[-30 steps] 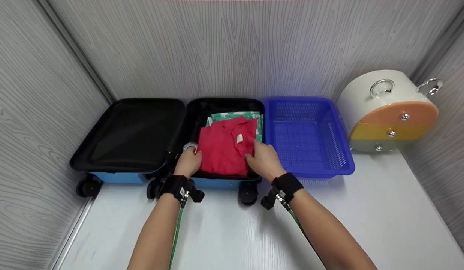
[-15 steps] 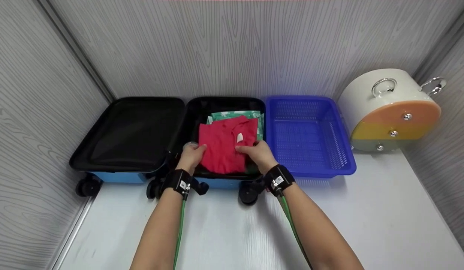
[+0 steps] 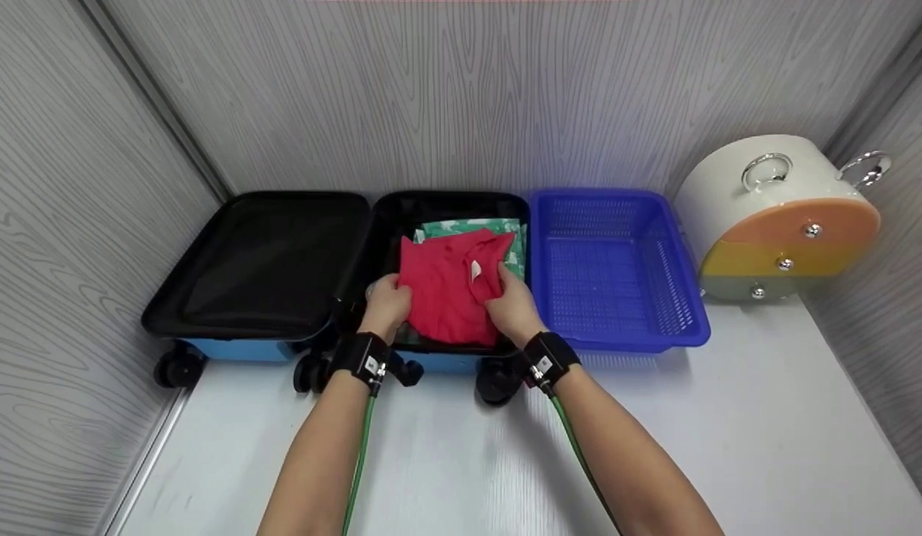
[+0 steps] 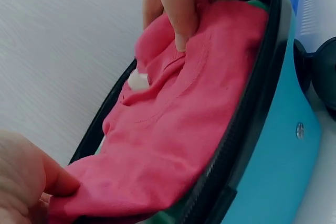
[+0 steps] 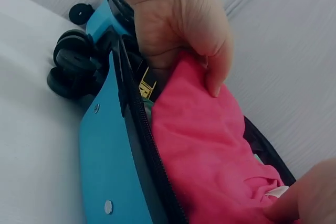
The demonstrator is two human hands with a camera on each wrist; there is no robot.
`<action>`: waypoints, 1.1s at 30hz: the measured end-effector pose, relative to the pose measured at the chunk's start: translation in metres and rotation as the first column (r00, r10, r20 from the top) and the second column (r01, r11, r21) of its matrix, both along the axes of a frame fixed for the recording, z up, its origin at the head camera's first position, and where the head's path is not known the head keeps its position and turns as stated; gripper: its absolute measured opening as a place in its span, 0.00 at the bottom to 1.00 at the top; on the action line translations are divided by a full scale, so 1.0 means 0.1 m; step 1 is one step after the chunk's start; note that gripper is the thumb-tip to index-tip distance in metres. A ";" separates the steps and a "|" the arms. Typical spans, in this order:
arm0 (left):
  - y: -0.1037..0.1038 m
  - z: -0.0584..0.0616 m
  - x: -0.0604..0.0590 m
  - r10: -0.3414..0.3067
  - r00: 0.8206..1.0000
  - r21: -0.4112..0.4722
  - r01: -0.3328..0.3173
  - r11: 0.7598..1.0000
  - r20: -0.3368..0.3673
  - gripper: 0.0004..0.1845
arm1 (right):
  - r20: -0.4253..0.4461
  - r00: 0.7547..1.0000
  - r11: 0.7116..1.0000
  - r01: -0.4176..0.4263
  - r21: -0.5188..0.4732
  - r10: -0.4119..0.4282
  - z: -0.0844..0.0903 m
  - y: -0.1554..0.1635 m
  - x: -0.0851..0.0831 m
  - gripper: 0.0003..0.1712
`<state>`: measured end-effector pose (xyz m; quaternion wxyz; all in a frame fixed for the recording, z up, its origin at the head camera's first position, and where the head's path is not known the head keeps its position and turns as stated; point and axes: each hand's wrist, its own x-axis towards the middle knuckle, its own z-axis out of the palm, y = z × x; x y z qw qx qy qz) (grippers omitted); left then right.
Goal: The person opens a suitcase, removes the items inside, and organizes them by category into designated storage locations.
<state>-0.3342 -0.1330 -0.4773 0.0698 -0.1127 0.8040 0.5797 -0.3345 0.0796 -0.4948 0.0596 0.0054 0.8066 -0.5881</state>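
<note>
A folded red shirt [image 3: 446, 283] with a collar and a white tag lies in the right half of an open blue suitcase [image 3: 431, 363]. My left hand [image 3: 387, 301] pinches the shirt's left edge between thumb and fingers. On the opposite side my right hand [image 3: 515, 307] grips the other edge near the collar. Beneath the shirt, a green and white patterned cloth [image 3: 472, 225] shows at the back and right. In the left wrist view the red fabric [image 4: 173, 124] stretches between both hands, its near edge lifted.
The suitcase's other half [image 3: 264, 264], with a black inside, lies open at left. Right of the suitcase stands a blue plastic basket [image 3: 617, 346]. Beyond it is a white rounded box [image 3: 729, 186] with coloured drawers and ring handles. A wall rises behind them.
Both hands have shifted their hold on the red shirt. The left moved slightly right and up with its edge, and the shirt's upper left corner rose. Suitcase and basket stay put.
</note>
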 end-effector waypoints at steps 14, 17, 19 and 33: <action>0.52 0.28 0.00 -0.066 0.970 0.154 0.104 0.983 -0.232 0.23 | -0.154 0.985 0.961 0.032 -0.273 -0.077 0.16 0.50 -0.05 0.41; 0.70 0.31 -0.01 -0.112 0.959 0.198 0.166 0.966 -0.259 0.23 | -0.169 0.979 0.969 0.069 -0.236 -0.111 0.20 0.72 -0.05 0.40; 0.84 0.31 -0.03 -0.145 0.956 0.225 0.204 0.953 -0.254 0.24 | -0.180 0.974 0.976 0.099 -0.194 -0.135 0.22 0.88 -0.04 0.40; 1.65 0.22 -0.22 -0.284 0.955 0.112 0.293 0.950 -0.091 0.31 | -0.152 0.969 0.977 0.180 -0.118 -0.197 0.20 1.58 -0.02 0.41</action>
